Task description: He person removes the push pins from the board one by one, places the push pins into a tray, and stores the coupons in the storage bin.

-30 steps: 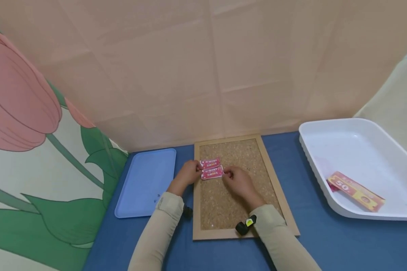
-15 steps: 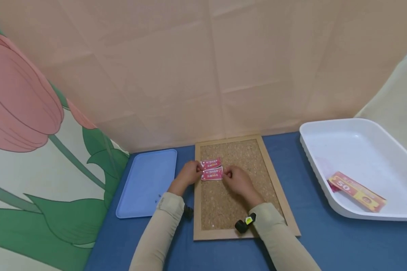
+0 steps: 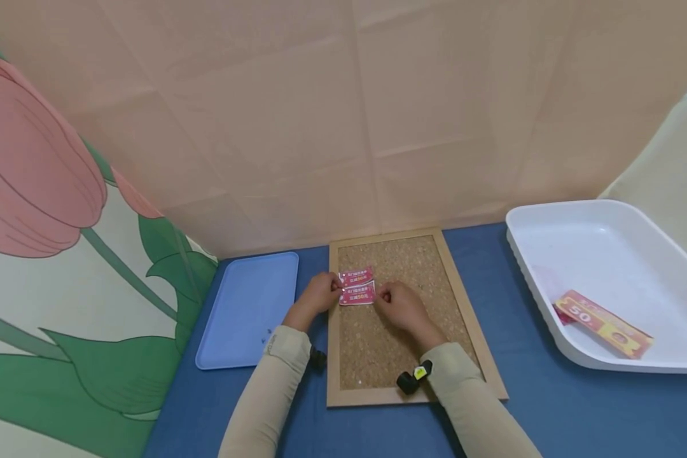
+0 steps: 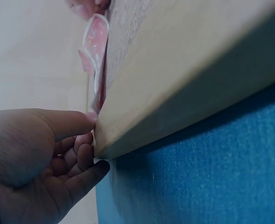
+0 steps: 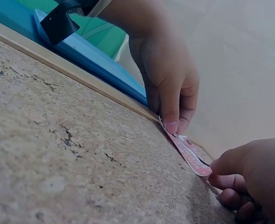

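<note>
Pinching the lower pink coupon [image 3: 357, 294] at its left end, left hand [image 3: 319, 294]; coupon at 3 o'clock of those fingertips; right hand [image 3: 403, 306] has thumb and index pinching the opposite edge, coupon at 9 o'clock of them; upper pink coupon [image 3: 356, 276] just beside, at 12 o'clock; both at the corkboard's [image 3: 372, 356] 10 o'clock area.

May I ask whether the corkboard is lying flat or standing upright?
Lying flat: the head view shows the corkboard resting on the blue cloth with its cork side up.
</note>
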Demonstrator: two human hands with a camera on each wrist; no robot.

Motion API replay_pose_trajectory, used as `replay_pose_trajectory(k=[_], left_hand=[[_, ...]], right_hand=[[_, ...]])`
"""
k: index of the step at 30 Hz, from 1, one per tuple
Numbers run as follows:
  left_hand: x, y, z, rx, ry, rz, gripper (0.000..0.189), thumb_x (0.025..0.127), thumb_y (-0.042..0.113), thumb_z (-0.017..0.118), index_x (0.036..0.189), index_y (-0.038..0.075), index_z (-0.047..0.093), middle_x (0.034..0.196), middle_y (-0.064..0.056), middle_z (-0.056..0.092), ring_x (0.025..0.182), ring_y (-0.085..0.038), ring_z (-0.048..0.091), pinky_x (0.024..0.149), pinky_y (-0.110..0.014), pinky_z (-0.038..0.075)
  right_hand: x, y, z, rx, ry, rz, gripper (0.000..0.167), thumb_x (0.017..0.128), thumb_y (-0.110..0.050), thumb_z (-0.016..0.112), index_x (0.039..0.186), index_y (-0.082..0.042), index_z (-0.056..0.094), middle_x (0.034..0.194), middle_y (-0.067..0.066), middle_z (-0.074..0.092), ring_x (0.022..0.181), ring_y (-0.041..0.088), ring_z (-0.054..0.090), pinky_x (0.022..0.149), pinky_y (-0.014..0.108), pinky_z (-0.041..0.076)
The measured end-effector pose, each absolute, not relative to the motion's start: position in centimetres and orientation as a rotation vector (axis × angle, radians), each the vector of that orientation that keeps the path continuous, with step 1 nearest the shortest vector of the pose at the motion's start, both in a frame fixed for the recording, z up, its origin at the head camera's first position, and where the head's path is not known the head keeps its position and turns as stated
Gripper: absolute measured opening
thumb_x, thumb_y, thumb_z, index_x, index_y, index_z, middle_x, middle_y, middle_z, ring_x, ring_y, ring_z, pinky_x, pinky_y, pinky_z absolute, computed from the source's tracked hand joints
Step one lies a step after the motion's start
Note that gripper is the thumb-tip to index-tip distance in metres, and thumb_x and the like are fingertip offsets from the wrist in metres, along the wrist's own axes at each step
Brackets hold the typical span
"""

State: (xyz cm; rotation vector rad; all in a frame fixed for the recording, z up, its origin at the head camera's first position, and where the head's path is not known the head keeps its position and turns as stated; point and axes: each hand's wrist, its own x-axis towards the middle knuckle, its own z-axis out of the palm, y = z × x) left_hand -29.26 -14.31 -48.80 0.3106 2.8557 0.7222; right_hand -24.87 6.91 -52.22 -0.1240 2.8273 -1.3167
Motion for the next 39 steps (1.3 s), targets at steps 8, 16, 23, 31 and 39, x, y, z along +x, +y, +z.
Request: replay_pose_trajectory(k=[8, 16, 23, 31, 39], left_hand=[[-29.44, -14.31, -49.01, 0.330, 2.868, 0.719, 0.010, 0.095, 0.016, 0.063, 0.098, 0.007, 0.065, 0.088, -0.004, 0.055, 0.079, -0.017, 0.052, 0.066, -0.031, 0.046], [-29.45, -14.32, -49.21, 0.355, 2.882, 0.702, 0.010, 0.096, 0.015, 0.061, 0.099, 0.007, 0.065, 0.086, -0.003, 0.056, 0.076, -0.017, 0.052, 0.065, -0.031, 0.045], [-29.34, -14.36, -49.26, 0.368, 2.886, 0.725, 0.009, 0.096, 0.014, 0.060, 0.099, 0.006, 0.065, 0.085, -0.004, 0.056, 0.075, -0.017, 0.052, 0.064, -0.031, 0.044], [-29.30, -14.48, -49.32, 0.377, 2.881, 0.741, 0.009, 0.096, 0.013, 0.060, 0.099, 0.006, 0.065, 0.084, -0.004, 0.055, 0.073, -0.017, 0.052, 0.062, -0.031, 0.044], [-29.31, -14.63, -49.44, 0.394, 2.884, 0.718, 0.009, 0.096, 0.014, 0.061, 0.097, 0.006, 0.065, 0.083, -0.003, 0.055, 0.072, -0.017, 0.052, 0.061, -0.030, 0.044]], right_hand=[[-24.96, 7.04, -52.38, -0.181, 2.865, -1.287, 0.015, 0.093, -0.025, 0.063, 0.090, -0.011, 0.066, 0.081, 0.004, 0.055, 0.073, 0.020, 0.050, 0.060, 0.032, 0.042], [-24.71, 7.14, -52.16, -0.208, 2.882, -1.268, 0.014, 0.092, -0.023, 0.064, 0.088, -0.009, 0.066, 0.080, 0.004, 0.054, 0.072, 0.020, 0.049, 0.060, 0.033, 0.042], [-24.58, 7.17, -52.11, -0.203, 2.882, -1.261, 0.014, 0.093, -0.022, 0.063, 0.090, -0.009, 0.067, 0.081, 0.004, 0.054, 0.072, 0.020, 0.050, 0.060, 0.033, 0.042], [-24.51, 7.16, -52.00, -0.192, 2.875, -1.260, 0.013, 0.093, -0.022, 0.063, 0.091, -0.009, 0.067, 0.081, 0.003, 0.055, 0.073, 0.020, 0.050, 0.060, 0.033, 0.042], [-24.31, 7.10, -51.83, -0.208, 2.874, -1.277, 0.012, 0.093, -0.020, 0.064, 0.091, -0.009, 0.067, 0.081, 0.003, 0.054, 0.073, 0.019, 0.049, 0.061, 0.033, 0.042]])
